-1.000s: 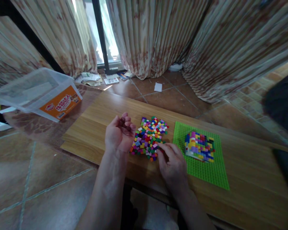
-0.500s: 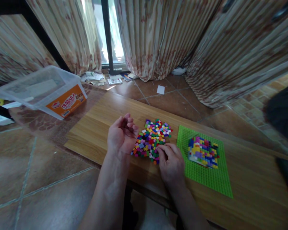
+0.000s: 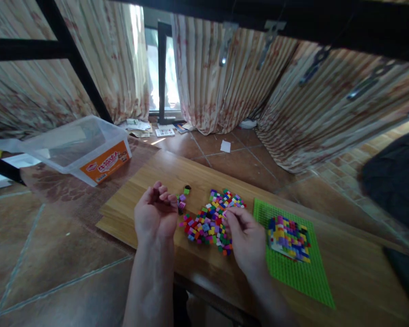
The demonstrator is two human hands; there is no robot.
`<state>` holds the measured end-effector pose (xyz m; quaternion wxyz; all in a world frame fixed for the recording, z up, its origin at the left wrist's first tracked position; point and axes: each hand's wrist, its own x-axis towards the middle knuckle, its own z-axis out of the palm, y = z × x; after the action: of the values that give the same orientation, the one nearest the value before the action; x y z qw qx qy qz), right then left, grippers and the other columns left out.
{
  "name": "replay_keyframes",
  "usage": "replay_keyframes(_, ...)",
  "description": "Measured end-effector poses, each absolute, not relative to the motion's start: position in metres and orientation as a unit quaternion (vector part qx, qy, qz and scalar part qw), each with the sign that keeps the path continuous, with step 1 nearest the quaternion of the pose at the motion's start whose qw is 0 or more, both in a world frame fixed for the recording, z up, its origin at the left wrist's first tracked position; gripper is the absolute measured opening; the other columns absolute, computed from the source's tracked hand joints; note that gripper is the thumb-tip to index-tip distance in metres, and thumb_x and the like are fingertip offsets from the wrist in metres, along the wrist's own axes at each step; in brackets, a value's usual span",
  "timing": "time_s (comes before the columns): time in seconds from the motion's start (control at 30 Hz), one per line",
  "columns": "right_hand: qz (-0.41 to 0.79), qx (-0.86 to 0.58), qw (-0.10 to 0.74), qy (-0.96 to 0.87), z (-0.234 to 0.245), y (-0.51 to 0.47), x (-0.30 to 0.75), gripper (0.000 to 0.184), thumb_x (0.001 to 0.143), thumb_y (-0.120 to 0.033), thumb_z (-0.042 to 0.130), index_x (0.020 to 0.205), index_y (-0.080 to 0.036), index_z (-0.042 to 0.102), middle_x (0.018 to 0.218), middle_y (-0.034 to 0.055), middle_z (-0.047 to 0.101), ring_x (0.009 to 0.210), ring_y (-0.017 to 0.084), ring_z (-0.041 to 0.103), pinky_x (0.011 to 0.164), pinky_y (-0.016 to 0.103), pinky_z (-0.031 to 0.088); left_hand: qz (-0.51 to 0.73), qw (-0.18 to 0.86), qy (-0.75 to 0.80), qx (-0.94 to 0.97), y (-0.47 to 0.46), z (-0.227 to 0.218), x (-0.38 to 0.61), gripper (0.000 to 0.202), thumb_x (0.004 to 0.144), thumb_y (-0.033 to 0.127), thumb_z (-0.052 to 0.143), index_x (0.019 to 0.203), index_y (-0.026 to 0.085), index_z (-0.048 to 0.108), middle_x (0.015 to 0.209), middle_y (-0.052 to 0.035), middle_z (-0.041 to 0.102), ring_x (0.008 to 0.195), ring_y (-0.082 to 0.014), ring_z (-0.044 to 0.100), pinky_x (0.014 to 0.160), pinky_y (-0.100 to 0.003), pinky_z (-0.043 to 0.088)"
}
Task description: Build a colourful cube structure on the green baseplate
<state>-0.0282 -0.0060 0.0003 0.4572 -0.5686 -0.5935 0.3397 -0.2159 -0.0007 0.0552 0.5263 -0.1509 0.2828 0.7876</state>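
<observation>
A heap of small coloured bricks (image 3: 209, 220) lies on a wooden board (image 3: 163, 177). My left hand (image 3: 156, 215) rests palm up at the heap's left edge, fingers curled; what lies in the palm is hidden. A few stray bricks (image 3: 183, 197) sit just past its fingertips. My right hand (image 3: 244, 236) is over the heap's right side, thumb and fingers pinched together on a small brick. To the right lies a green baseplate (image 3: 293, 277) carrying a multicoloured block of joined bricks (image 3: 289, 231).
A clear plastic tub (image 3: 78, 147) with an orange label stands at the back left on a brown mat. Papers (image 3: 150, 129) lie on the tiled floor by the window and curtains. A dark shape (image 3: 395, 181) fills the right edge. A black frame bar crosses the top.
My left hand has drawn away to the left of the heap, leaving a few bricks apart from it. My right hand has risen to the heap's right side. The view has tilted upward.
</observation>
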Motion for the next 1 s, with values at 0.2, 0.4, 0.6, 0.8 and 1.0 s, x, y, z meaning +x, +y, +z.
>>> replay_keyframes(0.2, 0.183, -0.515, 0.314, -0.777, -0.006, 0.044, -0.082, 0.018, 0.088, -0.018, 0.052, 0.086, -0.019, 0.07, 0.086, 0.0058, 0.072, 0.081, 0.019, 0.066, 0.075, 0.031, 0.047, 0.807, 0.503, 0.265, -0.162, -0.005, 0.054, -0.231, 0.026, 0.093, 0.012, 0.035, 0.077, 0.012, 0.055, 0.057, 0.0038, 0.048, 0.04, -0.0031, 0.043, 0.044, -0.015, 0.04)
replay_keyframes(0.4, 0.149, -0.498, 0.287, -0.804, -0.012, 0.055, -0.096, 0.02, 0.089, -0.018, 0.05, 0.088, -0.02, 0.07, 0.089, 0.0061, 0.072, 0.084, 0.02, 0.065, 0.077, 0.032, 0.047, 0.802, 0.512, 0.249, -0.182, -0.006, 0.054, -0.237, 0.027, 0.093, 0.012, 0.034, 0.078, 0.012, 0.056, 0.058, 0.0029, 0.05, 0.041, -0.0033, 0.043, 0.044, -0.016, 0.041)
replay_keyframes(0.6, 0.119, -0.508, 0.298, -0.799, -0.004, 0.101, -0.099, 0.021, 0.086, -0.018, 0.052, 0.097, -0.019, 0.07, 0.096, 0.0078, 0.07, 0.089, 0.021, 0.064, 0.082, 0.034, 0.047, 0.796, 0.515, 0.244, -0.202, -0.008, 0.051, -0.241, 0.025, 0.094, 0.013, 0.035, 0.079, 0.012, 0.056, 0.058, 0.0031, 0.05, 0.04, -0.003, 0.043, 0.044, -0.015, 0.042)
replay_keyframes(0.8, 0.109, -0.469, 0.223, -0.848, -0.012, 0.143, -0.121, 0.023, 0.085, -0.019, 0.058, 0.105, -0.019, 0.071, 0.103, 0.0086, 0.067, 0.093, 0.02, 0.061, 0.088, 0.033, 0.045, 0.799, 0.513, 0.236, -0.206, -0.008, 0.051, -0.243, 0.026, 0.094, 0.013, 0.035, 0.079, 0.011, 0.056, 0.058, 0.0028, 0.051, 0.041, -0.0027, 0.043, 0.044, -0.015, 0.042)
replay_keyframes(1.0, 0.105, -0.441, 0.193, -0.87, -0.019, 0.135, -0.107, 0.019, 0.086, -0.012, 0.055, 0.084, -0.018, 0.073, 0.092, 0.0071, 0.066, 0.09, 0.019, 0.061, 0.084, 0.031, 0.044, 0.799, 0.52, 0.22, -0.205, -0.007, 0.048, -0.246, 0.026, 0.094, 0.012, 0.036, 0.079, 0.012, 0.056, 0.059, 0.0033, 0.05, 0.04, -0.0025, 0.043, 0.044, -0.015, 0.042)
